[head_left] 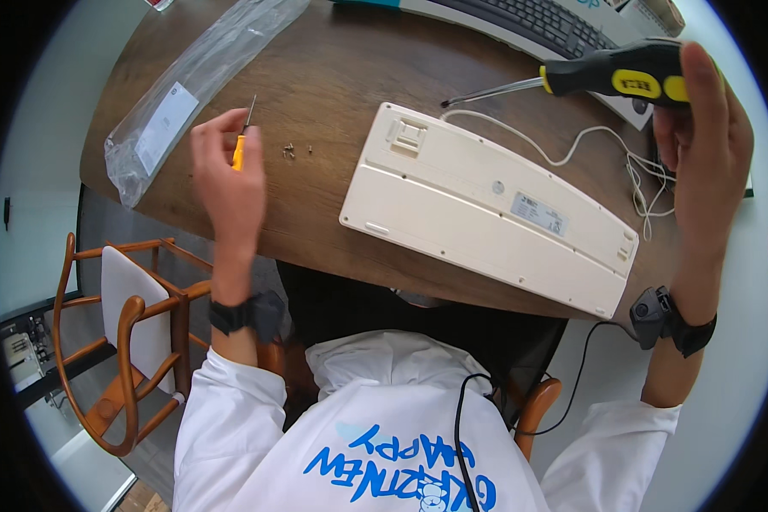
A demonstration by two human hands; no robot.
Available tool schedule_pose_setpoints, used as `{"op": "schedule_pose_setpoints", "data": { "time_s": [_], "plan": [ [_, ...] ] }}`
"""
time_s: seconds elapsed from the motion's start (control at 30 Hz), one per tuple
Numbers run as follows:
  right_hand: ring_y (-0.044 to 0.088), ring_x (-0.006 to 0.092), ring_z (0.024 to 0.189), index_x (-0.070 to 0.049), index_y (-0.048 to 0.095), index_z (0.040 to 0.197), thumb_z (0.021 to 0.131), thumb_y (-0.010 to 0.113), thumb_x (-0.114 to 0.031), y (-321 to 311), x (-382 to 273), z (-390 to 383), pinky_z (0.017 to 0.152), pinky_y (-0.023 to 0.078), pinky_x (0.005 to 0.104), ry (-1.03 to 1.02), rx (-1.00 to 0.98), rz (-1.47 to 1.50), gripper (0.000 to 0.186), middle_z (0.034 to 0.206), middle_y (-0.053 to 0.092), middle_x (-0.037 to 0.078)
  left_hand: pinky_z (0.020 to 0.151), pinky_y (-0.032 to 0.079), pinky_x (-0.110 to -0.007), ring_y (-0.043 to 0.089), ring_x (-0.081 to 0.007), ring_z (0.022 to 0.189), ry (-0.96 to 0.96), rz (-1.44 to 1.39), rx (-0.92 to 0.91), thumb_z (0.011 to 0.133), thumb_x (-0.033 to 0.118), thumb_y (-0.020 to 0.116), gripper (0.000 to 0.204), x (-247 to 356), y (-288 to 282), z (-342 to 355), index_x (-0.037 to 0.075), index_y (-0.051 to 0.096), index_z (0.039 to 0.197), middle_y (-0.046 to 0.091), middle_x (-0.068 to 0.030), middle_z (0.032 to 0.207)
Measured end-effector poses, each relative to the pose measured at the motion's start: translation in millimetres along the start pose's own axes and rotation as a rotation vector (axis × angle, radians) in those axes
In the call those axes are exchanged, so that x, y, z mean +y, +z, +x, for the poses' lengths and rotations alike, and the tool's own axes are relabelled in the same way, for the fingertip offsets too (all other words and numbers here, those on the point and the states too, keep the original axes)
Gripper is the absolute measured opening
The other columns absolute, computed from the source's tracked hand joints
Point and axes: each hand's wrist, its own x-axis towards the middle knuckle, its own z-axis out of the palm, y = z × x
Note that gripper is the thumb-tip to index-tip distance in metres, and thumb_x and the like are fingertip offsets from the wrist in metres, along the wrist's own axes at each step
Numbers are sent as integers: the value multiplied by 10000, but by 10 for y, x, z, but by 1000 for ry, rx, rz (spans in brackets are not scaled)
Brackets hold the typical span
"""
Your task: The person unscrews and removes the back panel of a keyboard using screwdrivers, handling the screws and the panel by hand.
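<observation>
My left hand (229, 188) grips a small screwdriver (239, 152) with a yellow handle and thin shaft pointing up, beside a few loose screws (288, 151) on the table. My right hand (701, 149), raised at the right, holds a large black and yellow screwdriver (627, 78), its shaft pointing left above the table. A cream keyboard (469, 213) lies underside up between my hands, with a label and small feet showing. Its coiled white cable (560, 160) runs from the back edge to the right, partly behind my right hand.
A clear plastic bag (192, 68) with a white paper lies on the wooden table (333, 81) at the left. A box (478, 19) picturing a black keyboard stands at the back. A wooden chair (136, 324) with a pale seat is left of me, below the table edge.
</observation>
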Motion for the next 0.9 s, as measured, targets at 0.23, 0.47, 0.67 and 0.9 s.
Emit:
{"op": "schedule_pose_setpoints", "data": {
  "time_s": [0.23,0.47,0.67,0.9],
  "plan": [
    [461,11,441,-41,714,1111,992,620,-548,582,-359,259,407,305,149,-84,-197,-20,530,617,568,-3,882,476,-392,562,-311,1031,291,-305,-244,868,85,715,262,701,390,-266,46,646,1118,578,-132,1123],
    [494,4,470,-49,716,1172,985,659,-500,819,-407,364,429,352,126,-153,-267,-41,492,673,603,6,920,472,-377,576,-309,1056,241,-391,-259,816,-4,714,293,621,498,-339,32,642,1098,575,-136,1150],
    [520,14,497,-50,715,1178,986,663,-491,838,-398,335,448,360,123,-207,-249,-106,485,707,608,8,917,472,-382,579,-312,1045,245,-417,-247,812,-11,710,278,610,514,-351,33,645,1080,577,-137,1151],
    [525,14,550,-60,718,1176,981,673,-490,801,-436,288,487,366,128,-190,-337,-40,474,740,608,7,863,485,-404,562,-307,1006,280,-407,-222,795,-8,723,299,603,512,-358,44,647,1080,564,-128,1151]
  ]
}}
